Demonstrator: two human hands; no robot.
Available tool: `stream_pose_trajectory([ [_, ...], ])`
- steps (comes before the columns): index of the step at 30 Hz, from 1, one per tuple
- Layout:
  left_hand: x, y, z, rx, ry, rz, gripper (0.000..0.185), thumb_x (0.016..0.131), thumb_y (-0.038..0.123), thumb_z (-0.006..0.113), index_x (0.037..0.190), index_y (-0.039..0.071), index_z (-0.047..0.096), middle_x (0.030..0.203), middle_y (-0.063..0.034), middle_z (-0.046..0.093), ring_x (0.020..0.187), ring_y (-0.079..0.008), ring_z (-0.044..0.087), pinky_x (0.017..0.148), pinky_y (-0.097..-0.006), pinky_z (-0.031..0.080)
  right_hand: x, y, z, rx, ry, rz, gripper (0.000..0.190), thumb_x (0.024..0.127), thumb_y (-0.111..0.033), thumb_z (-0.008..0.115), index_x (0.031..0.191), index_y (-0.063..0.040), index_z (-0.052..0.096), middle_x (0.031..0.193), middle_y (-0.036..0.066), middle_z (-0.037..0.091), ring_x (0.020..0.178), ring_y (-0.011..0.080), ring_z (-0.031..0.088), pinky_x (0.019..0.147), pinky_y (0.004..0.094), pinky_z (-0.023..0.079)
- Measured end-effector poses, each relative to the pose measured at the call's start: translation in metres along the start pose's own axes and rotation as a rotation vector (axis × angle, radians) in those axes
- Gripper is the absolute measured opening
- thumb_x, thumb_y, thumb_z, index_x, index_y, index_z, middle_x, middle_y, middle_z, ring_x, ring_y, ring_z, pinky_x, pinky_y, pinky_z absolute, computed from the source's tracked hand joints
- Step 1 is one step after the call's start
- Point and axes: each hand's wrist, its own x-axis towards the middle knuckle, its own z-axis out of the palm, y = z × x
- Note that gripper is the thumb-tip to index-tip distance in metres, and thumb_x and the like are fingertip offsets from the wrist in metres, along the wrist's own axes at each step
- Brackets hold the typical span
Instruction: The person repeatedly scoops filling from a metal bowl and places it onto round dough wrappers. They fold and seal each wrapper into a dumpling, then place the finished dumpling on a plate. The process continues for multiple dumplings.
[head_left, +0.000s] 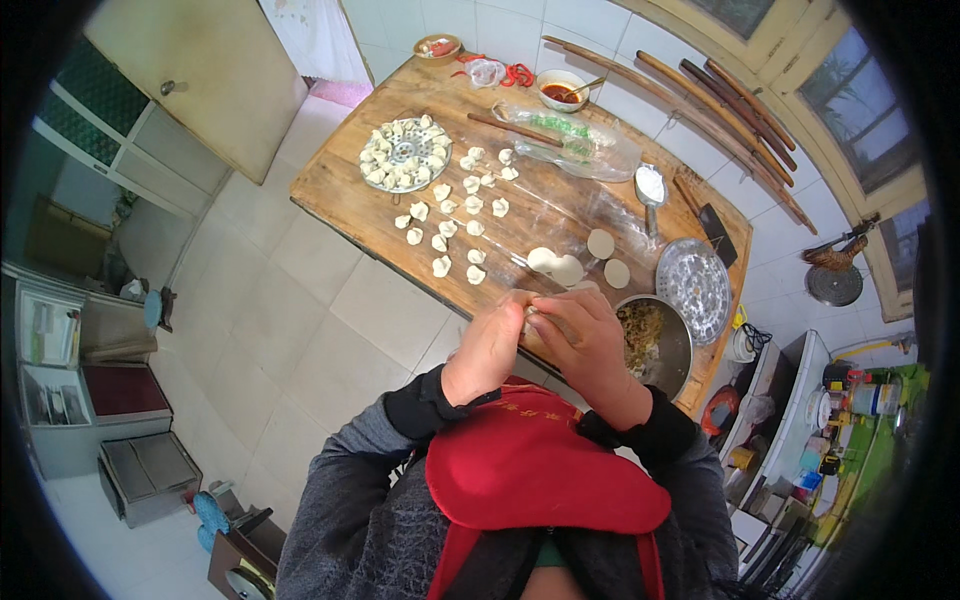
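Note:
My left hand (491, 341) and my right hand (589, 345) meet at the table's near edge, fingertips pinched together around a small dumpling (531, 310) that they mostly hide. Just beyond them lie overlapping round dough wrappers (555, 264), with single wrappers (601, 244) to the right. A metal bowl of chopped filling (643, 337) stands beside my right hand. Several folded dumplings (474, 204) sit in loose rows on the wooden table (337, 176), left of the wrappers. More dumplings ring a perforated metal tray (406, 154) at the far left.
A second perforated tray (694, 289), dusted with flour, lies at the right beside a cleaver (716, 232). Toward the wall are a flour scoop (650, 186), a plastic bag with greens (577, 142), a rolling pin (515, 130) and a bowl of red sauce (562, 91).

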Motion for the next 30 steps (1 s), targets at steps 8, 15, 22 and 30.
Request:
stream_pose_trajectory([
  [8, -0.004, -0.003, -0.029, 0.109, -0.014, 0.092, 0.046, 0.104, 0.031, 0.027, 0.122, -0.001, 0.055, 0.103, -0.0169, 0.061, 0.088, -0.0304, 0.058, 0.077, -0.0357, 0.047, 0.007, -0.006, 0.03, -0.07, -0.03, -0.117, 0.017, 0.076, -0.008, 0.073, 0.093, -0.01, 0.069, 0.086, 0.003, 0.066, 0.079, 0.0232, 0.061, 0.072, 0.0356, 0.046],
  [15, -0.012, -0.022, -0.057, 0.106, -0.052, -0.123, 0.032, 0.103, 0.021, 0.046, 0.126, 0.0, 0.052, 0.112, -0.0174, 0.058, 0.094, -0.0274, 0.061, 0.082, -0.0344, 0.049, 0.004, 0.005, 0.065, -0.011, -0.121, -0.099, 0.018, 0.077, -0.005, 0.07, 0.094, -0.008, 0.065, 0.088, 0.007, 0.064, 0.08, 0.0275, 0.059, 0.073, 0.0381, 0.045],
  [22, -0.016, -0.089, -0.066, -0.096, -0.09, -0.252, 0.038, 0.092, 0.014, 0.068, 0.127, 0.003, 0.055, 0.108, -0.0078, 0.061, 0.087, -0.0123, 0.06, 0.075, -0.0273, 0.05, -0.014, 0.029, 0.11, 0.084, -0.317, 0.231, 0.021, 0.085, -0.009, 0.064, 0.106, -0.007, 0.065, 0.096, 0.013, 0.065, 0.089, 0.035, 0.061, 0.078, 0.0438, 0.047],
  [30, 0.073, -0.198, -0.085, 0.495, 0.059, -0.027, 0.031, 0.084, 0.016, 0.074, 0.109, 0.0, 0.065, 0.093, -0.018, 0.066, 0.078, -0.0314, 0.064, 0.069, -0.0393, 0.051, -0.049, 0.051, 0.071, -0.153, -0.185, 0.452, 0.022, 0.088, -0.008, 0.065, 0.11, -0.005, 0.067, 0.109, 0.017, 0.067, 0.099, 0.0336, 0.065, 0.085, 0.0405, 0.052],
])
